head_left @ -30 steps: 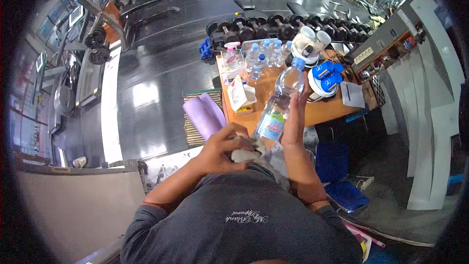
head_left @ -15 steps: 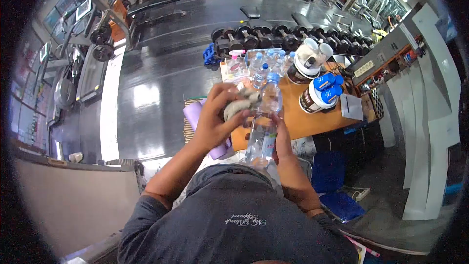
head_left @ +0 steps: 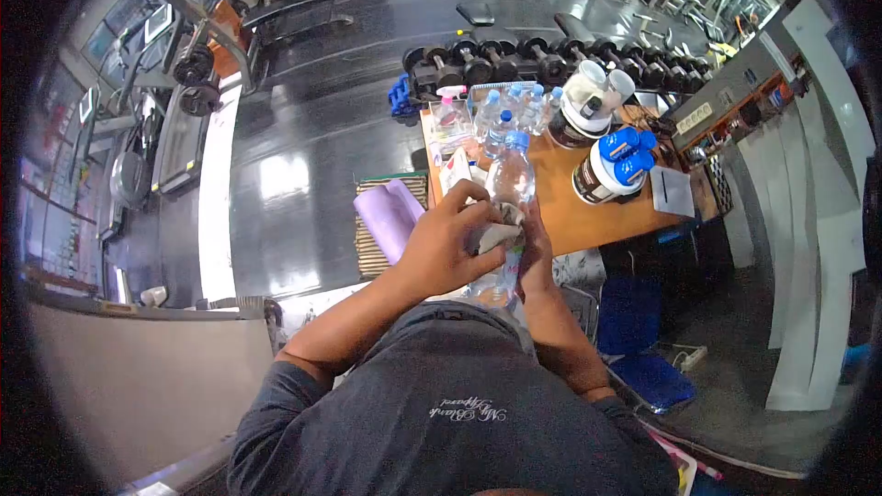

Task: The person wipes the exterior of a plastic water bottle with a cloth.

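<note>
The water bottle (head_left: pixel 511 176) stood upright in front of the person's chest, its blue cap on top, held above the near edge of the orange surface (head_left: pixel 588 213) and not resting on it. A grey cloth (head_left: pixel 497 235) was pressed against the bottle's middle, covering the label area. The left hand (head_left: pixel 446 246) was closed around that cloth, fingers curled over it and the thumb underneath. The right hand (head_left: pixel 536 255) gripped the bottle's lower part from the far side, with the fingers mostly hidden behind the cloth (only the back of the hand and the wrist showed).

Just left of the hands, a rolled purple mat (head_left: pixel 390 215) lay on a ribbed floor mat beside the surface. Farther back on the surface stood a cluster of small bottles (head_left: pixel 512 108) with blue caps, a pink-topped spray bottle (head_left: pixel 450 110), a white tub (head_left: pixel 589 99) and a tub with blue lids (head_left: pixel 613 163). A sheet of paper (head_left: pixel 675 191) lay at the right end. Beyond the surface, a row of dumbbells (head_left: pixel 542 60) sat on the dark floor.
</note>
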The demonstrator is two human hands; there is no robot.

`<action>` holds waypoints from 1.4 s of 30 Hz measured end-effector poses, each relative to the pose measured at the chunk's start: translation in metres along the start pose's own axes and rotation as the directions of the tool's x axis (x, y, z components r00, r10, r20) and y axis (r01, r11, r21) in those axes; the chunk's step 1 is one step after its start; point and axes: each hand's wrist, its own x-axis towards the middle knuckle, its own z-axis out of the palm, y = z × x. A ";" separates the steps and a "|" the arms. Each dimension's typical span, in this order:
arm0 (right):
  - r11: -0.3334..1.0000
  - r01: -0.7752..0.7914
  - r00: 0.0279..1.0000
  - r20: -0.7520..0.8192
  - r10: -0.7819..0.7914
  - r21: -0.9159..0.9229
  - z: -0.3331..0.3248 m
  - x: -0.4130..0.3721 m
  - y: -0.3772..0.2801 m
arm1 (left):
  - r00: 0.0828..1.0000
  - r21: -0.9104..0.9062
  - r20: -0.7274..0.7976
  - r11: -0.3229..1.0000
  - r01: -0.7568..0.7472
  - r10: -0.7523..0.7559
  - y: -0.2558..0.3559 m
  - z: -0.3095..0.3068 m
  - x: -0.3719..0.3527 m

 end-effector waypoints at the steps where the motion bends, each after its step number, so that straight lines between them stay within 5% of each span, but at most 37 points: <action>1: 0.997 -0.036 0.998 0.048 0.033 0.070 0.000 0.002 -0.001 | 1.000 -0.029 0.018 1.000 0.003 -0.002 0.000 -0.001 -0.002; 3: 0.999 -0.001 1.000 0.022 0.000 0.052 0.007 0.000 -0.002 | 0.999 0.008 -0.038 1.000 0.006 -0.005 -0.002 -0.004 0.008; 4: 0.986 0.065 0.997 0.059 -0.057 -0.153 0.001 0.003 0.003 | 0.997 0.013 -0.077 1.000 0.006 -0.005 -0.003 -0.005 0.014; 9: 0.989 0.132 0.991 -0.016 -0.133 -0.072 0.007 0.006 -0.006 | 0.999 0.016 0.032 1.000 0.015 -0.015 -0.001 0.000 0.001; 13: 0.997 0.080 0.994 -0.071 -0.079 0.014 0.003 0.014 -0.018 | 0.987 -0.157 0.158 0.987 -0.010 0.035 0.005 -0.005 -0.014; 17: 0.995 0.072 0.996 -0.060 -0.068 0.067 0.007 0.014 -0.014 | 0.997 -0.043 -0.077 0.999 -0.007 0.003 0.003 0.002 -0.005; 22: 0.987 0.162 0.984 -0.066 -0.163 -0.024 -0.002 0.019 -0.014 | 0.998 -0.076 0.033 0.996 -0.055 0.058 0.004 0.014 -0.031; 26: 0.996 0.091 0.995 0.040 -0.090 -0.003 -0.011 0.017 -0.023 | 0.976 -0.214 0.162 0.970 -0.111 0.147 -0.003 0.007 -0.049; 29: 0.997 0.003 0.995 0.096 -0.010 0.080 -0.019 0.016 -0.010 | 0.996 -0.183 0.052 0.981 -0.061 0.072 0.002 0.002 -0.038; 34: 0.964 0.222 0.974 -0.011 -0.226 -0.149 0.000 0.014 -0.010 | 0.998 -0.130 -0.003 0.989 -0.065 0.065 0.004 0.007 -0.033; 37: 0.985 0.124 0.992 0.040 -0.120 -0.118 -0.011 0.016 -0.018 | 0.977 -0.230 0.173 0.969 -0.085 0.126 0.004 0.001 -0.051; 42: 0.965 -0.066 0.997 -0.020 0.074 0.252 0.006 0.008 -0.021 | 0.995 -0.300 -0.035 0.949 -0.097 0.091 -0.007 -0.010 -0.043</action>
